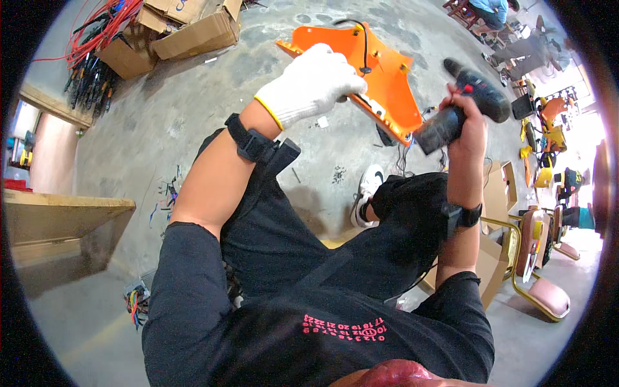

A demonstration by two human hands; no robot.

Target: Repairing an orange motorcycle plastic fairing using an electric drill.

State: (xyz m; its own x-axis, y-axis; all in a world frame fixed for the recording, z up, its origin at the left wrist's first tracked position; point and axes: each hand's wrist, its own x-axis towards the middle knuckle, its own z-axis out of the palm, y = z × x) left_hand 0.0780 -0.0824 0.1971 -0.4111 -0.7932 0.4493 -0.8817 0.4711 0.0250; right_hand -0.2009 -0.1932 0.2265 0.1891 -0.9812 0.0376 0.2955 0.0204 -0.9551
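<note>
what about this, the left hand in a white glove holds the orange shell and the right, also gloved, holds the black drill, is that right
Not quite: the right hand is bare, not gloved, as the head view shows. The left hand in a white glove does hold the orange shell, and the right holds the black drill.

I see the orange shell [389, 84] held at a tilt, its hollow side showing, a black cable [365, 46] arching over it. Right of the shell I make out a black drill [488, 97], red-accented, slanting, blurred, its base near the shell's lower corner.
</note>
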